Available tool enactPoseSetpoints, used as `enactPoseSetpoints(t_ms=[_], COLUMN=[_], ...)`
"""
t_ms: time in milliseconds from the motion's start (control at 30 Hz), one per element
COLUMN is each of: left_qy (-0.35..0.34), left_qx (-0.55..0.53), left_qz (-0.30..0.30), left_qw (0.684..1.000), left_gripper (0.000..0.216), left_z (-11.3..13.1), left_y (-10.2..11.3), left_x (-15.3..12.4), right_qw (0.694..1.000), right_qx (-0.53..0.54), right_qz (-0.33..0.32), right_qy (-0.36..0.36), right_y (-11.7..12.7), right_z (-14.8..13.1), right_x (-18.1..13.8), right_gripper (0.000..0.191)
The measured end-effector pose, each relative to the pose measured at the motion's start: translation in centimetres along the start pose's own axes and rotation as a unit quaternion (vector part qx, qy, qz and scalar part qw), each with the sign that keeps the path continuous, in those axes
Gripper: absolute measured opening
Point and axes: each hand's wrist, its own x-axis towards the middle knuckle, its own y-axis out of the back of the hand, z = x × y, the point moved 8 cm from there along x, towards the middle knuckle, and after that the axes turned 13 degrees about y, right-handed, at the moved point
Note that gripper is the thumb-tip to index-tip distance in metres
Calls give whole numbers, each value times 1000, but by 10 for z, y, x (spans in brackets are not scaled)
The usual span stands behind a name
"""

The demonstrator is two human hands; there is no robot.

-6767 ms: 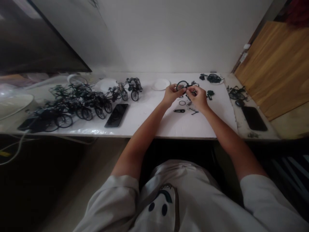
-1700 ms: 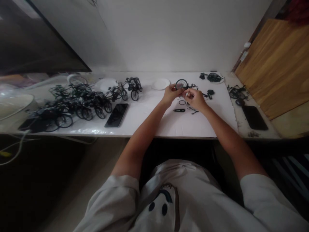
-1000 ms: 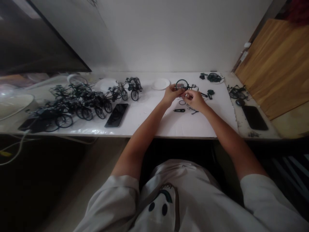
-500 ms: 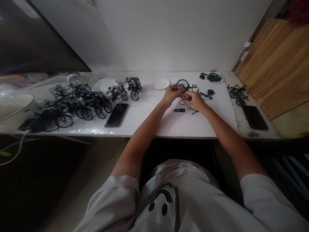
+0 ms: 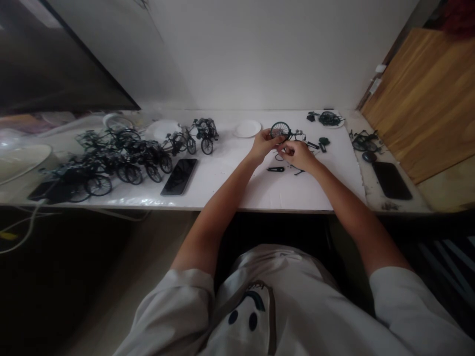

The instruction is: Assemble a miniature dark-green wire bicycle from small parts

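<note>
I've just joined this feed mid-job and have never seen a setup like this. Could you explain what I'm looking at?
There is no machine here: you see a person's bare left hand and right hand. Every picture comes from one camera worn on the head, looking forward and down, so left in the picture is the person's left.

The left hand holds a small model bicycle, wheel raised. The right hand is close against it; whether its fingers pinch a tiny part is unclear.

On the white sheet are a phone, a white plate and loose dark parts. More model bicycles crowd the left.
</note>
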Motion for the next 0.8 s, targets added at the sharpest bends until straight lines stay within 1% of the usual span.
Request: enactPoseSetpoints(t_ms=[233,333,667,800], left_qy=[-6,-5,3,9], left_qx=[-5,-5,-1,3], left_qz=[-2,-6,4,9], left_qw=[1000,1000,1000,1000], left_gripper=[36,34,31,33], left_z=[0,1,1,1], left_y=[1,0,0,0], left_x=[0,0,-1,-2], right_qw=[1000,1000,1000,1000], right_qx=[-4,4,3,3], right_qz=[-2,-2,-10,-12], right_qy=[3,2,-4,-4], right_y=[0,-1,-2,-2], right_z=[1,1,1,0], right_x=[0,0,0,-1], right_gripper=[18,19,17,17])
